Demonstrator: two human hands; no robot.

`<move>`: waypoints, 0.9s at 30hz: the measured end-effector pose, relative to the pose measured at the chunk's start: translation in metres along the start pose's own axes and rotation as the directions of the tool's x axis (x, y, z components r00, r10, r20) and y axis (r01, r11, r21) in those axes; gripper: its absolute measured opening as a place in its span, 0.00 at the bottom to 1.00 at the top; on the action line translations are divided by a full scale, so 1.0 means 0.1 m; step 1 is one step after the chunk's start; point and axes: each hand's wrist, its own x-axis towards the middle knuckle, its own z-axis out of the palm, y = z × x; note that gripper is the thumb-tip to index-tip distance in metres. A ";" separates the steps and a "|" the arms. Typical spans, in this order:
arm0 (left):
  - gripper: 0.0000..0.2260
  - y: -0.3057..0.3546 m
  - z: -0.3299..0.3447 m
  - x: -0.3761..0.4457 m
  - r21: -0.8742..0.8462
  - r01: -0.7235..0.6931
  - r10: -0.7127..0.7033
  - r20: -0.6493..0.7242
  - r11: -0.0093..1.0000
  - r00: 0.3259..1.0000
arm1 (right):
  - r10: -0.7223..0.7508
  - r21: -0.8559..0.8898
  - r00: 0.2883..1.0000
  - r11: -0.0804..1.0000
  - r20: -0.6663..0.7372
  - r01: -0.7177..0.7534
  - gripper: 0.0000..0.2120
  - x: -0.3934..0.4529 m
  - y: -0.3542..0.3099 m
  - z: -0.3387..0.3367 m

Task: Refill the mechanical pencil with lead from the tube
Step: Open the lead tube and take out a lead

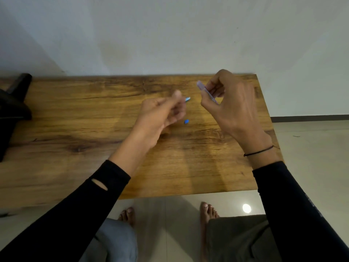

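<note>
A: Where's the pencil [187, 99]?

B: Left hand [162, 112], fingers curled round it. Only a blue end shows past the fingertips, pointing right twd the other hand. Blurred, so can't tell tip from cap end. Long axis approx left-right, slightly raised at the far end.

A: And the lead tube [204, 90]?

B: Right hand [229, 103], pinched btwn thumb and fingers. Pale lilac, translucent, slim. Upper end points up-left, axis diagonal, lower end hidden in the hand. Both held above the table [75, 114], near each other, not touching.

A: Anything else?

B: Small blue piece [186, 121] lying on the table just below the left hand's fingers. Thin black band [258, 152] on right wrist, black sleeves [94, 195].
</note>
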 end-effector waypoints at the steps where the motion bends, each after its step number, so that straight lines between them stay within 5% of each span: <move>1: 0.22 0.05 -0.01 -0.01 -0.274 0.078 -0.062 0.067 0.959 0.996 | -0.042 -0.001 0.999 0.999 0.021 0.042 0.07 0.01 -0.02 -0.03; 3: 0.37 0.08 -0.04 -0.03 -0.611 0.199 -0.086 0.209 0.766 0.974 | -0.132 -0.006 0.988 0.991 0.085 0.133 0.07 0.02 -0.06 -0.07; 5: 0.45 0.06 0.00 -0.07 -0.689 0.224 -0.070 0.244 0.690 0.967 | -0.215 -0.022 0.965 0.975 0.148 0.220 0.07 0.02 -0.13 -0.10; 13: 0.54 0.02 0.15 -0.18 -0.757 0.219 0.034 0.303 0.615 0.953 | -0.406 -0.319 0.859 0.807 0.312 0.497 0.10 0.03 -0.38 -0.19; 27: 0.55 0.01 0.21 -0.28 -0.763 0.163 0.127 0.306 0.626 0.944 | -0.299 -0.175 0.895 0.913 0.331 0.370 0.15 0.07 -0.49 -0.26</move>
